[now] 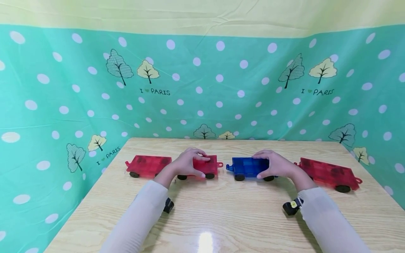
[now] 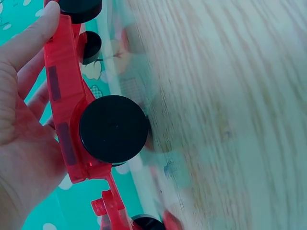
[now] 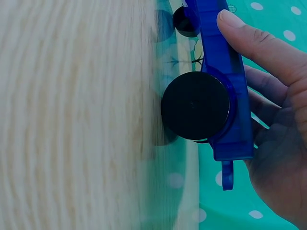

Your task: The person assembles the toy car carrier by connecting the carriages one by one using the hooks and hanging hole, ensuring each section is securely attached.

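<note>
Pale sleeves (image 1: 136,218) stretch over the wood-grain table (image 1: 231,211), left hand (image 1: 185,163) gripping a red toy train wagon (image 1: 213,163), right hand (image 1: 279,165) gripping a blue wagon (image 1: 246,167), red loop (image 1: 218,164) facing blue hook (image 1: 230,168), near but apart!

The person is wearing a long whitish left sleeve (image 1: 136,218) and a matching right sleeve (image 1: 329,221). A black block (image 1: 169,206) is showing beside the left sleeve; a second block (image 1: 289,209), bearing a yellow mark (image 1: 293,204), is showing beside the right sleeve. The left hand (image 1: 186,163) and right hand (image 1: 279,165) are going bare.
</note>
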A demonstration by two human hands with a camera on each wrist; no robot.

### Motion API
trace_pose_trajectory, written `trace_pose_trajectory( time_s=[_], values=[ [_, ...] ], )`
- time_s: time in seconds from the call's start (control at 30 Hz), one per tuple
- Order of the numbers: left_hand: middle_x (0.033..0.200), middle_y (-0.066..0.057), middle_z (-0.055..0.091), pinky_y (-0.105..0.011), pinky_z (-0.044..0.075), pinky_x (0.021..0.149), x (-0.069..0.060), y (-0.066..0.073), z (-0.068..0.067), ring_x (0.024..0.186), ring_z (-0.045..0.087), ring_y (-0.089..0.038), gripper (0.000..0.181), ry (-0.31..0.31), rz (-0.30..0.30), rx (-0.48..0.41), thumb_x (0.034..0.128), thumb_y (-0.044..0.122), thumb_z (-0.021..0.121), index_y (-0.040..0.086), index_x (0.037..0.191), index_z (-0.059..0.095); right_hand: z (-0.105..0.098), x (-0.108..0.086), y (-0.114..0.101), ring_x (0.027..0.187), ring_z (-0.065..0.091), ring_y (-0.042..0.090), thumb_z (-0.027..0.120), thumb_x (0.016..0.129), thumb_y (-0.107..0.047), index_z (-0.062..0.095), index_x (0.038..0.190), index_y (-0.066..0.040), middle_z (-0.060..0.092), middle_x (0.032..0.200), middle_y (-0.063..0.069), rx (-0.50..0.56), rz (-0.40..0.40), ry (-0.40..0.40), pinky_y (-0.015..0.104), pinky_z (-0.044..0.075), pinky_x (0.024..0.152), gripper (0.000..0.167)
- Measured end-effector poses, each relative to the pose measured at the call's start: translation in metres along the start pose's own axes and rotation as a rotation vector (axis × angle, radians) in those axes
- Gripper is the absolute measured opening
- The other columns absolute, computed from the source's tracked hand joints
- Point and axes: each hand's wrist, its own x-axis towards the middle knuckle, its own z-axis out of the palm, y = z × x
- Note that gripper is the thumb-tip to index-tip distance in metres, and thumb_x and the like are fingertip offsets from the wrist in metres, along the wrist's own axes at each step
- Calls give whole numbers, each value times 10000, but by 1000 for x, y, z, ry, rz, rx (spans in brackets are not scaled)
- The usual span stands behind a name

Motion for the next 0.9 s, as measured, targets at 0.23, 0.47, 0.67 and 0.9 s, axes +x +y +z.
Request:
trace_pose_trajectory(
  time_s=[0.23,0.47,0.67,0.9],
  values=[
    [1370,1,512,-455,382,1030,-1,1,-2,1290,377,-227,637,-13,24,-5,719,328,878,221,1304,651,2,1,-1,1293,384,463,881,706,-360,575,1338,-19,485,1382,230,-14,-11,7,655,336,1016,781],
    [1382,-20,504,-498,343,1063,0,5,-3,1335,348,-261,631,-9,27,-18,737,338,862,218,1316,641,4,2,0,1303,373,469,883,705,-346,572,1342,-21,481,1387,228,-11,-20,6,652,329,1021,780],
    [1399,-14,495,-489,335,1072,1,8,-4,1346,335,-256,629,-16,4,-3,742,324,860,229,1322,635,4,2,-2,1301,375,473,879,711,-349,572,1341,-15,479,1387,235,-6,-33,4,648,336,1019,777],
    [1398,-19,498,-492,353,1060,1,13,-6,1337,347,-256,634,-25,4,12,735,326,863,225,1319,639,5,3,-5,1301,380,463,877,713,-354,579,1337,-25,483,1387,223,-11,-33,2,640,343,1020,766]
  ],
)
